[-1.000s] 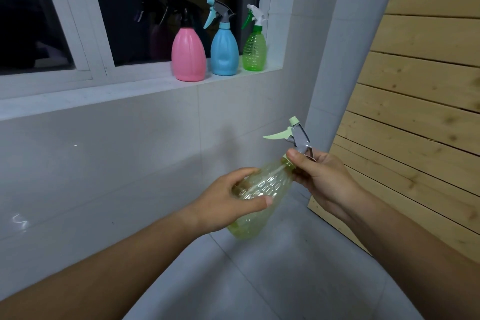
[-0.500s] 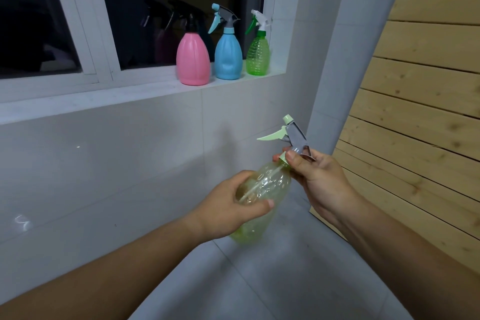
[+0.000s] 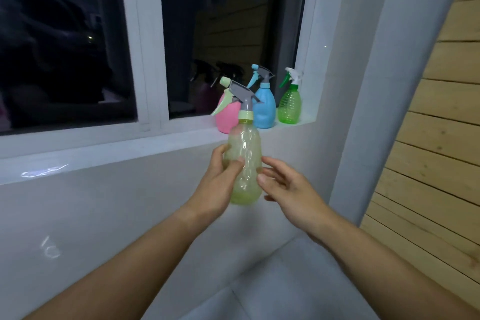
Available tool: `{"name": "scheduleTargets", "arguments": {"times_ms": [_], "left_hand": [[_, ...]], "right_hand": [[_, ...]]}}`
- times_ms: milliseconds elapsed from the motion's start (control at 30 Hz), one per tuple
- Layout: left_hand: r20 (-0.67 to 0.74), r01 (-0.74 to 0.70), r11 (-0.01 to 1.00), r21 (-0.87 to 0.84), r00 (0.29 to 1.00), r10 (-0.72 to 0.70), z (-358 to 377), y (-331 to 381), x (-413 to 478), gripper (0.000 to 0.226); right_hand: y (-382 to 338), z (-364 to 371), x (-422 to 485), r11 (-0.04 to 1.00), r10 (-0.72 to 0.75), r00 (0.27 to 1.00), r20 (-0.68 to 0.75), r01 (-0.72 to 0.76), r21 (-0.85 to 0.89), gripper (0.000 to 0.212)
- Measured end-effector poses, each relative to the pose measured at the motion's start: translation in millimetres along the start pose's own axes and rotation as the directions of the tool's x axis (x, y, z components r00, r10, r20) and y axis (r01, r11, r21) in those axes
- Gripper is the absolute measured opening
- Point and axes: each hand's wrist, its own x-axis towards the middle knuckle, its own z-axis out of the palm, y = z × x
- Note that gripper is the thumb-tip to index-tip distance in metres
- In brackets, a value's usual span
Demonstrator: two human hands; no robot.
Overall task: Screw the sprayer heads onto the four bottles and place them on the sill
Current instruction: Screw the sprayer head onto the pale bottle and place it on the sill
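Three bottles already stand on the sill (image 3: 85,153), grouped at its far right end beneath the window (image 3: 228,21): a pink bottle (image 3: 222,118), a blue bottle (image 3: 265,110) and a green bottle (image 3: 289,109), each fully assembled as far as we can see. We count those three as done.

The fourth, a pale yellow bottle (image 3: 244,163), is not yet on the sill. We hold it upright in the air on the near side of the sill, where it overlaps the pink bottle in our view. Its sprayer head (image 3: 241,96) sits straight on the neck with the collar down; whether it is fully tight we cannot tell.

Our left hand (image 3: 217,187) grips the lower body of this bottle, thumb across the front and fingers curled behind. Our right hand (image 3: 284,189) is just beside the bottle on its right, fingers loosely spread and holding nothing; whether a fingertip brushes the plastic we cannot tell.

We judge the screwing finished or nearly so. What is left is to set this last bottle on the sill, probably left of the pink bottle.
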Motion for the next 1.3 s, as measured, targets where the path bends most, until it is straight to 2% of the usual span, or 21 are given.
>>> {"name": "scheduleTargets", "arguments": {"times_ms": [133,200,267,500,633,1100,1300], "left_hand": [[-0.028,-0.082,0.990,0.114,0.996,0.085,-42.1,34.7,36.3,0.046],[-0.067,-0.115,0.975,0.192,0.989,0.130,-61.3,48.4,55.2,0.045],[-0.086,-0.117,0.967,0.228,0.986,0.140,-77.6,54.4,72.0,0.042],[-0.135,-0.021,0.980,0.198,0.990,0.048,-119.2,39.1,106.9,0.036],[-0.170,-0.022,0.981,0.192,0.984,0.055,-127.3,28.6,118.6,0.037],[-0.252,-0.037,0.971,0.236,0.963,0.098,-130.0,18.9,136.0,0.050],[-0.200,-0.011,0.974,0.227,0.978,0.058,-134.0,20.4,137.7,0.043]], "right_hand": [[-21.4,26.1,61.1,0.996,-0.055,0.998,-0.017,0.054,-0.071,0.041],[-30.1,40.1,89.5,0.993,-0.050,0.998,-0.049,0.045,-0.111,0.054],[-34.0,53.4,113.1,0.990,-0.057,0.996,-0.066,0.048,-0.132,0.053],[-23.7,89.6,164.1,0.980,-0.069,0.996,-0.052,0.058,-0.192,0.043],[-16.4,96.6,178.6,0.979,-0.054,0.997,-0.063,0.041,-0.199,0.041],[-8.8,108.3,198.7,0.973,-0.041,0.999,-0.006,0.039,-0.228,0.052],[-9.8,107.9,197.5,0.965,-0.011,1.000,0.008,0.012,-0.261,0.062]]}}
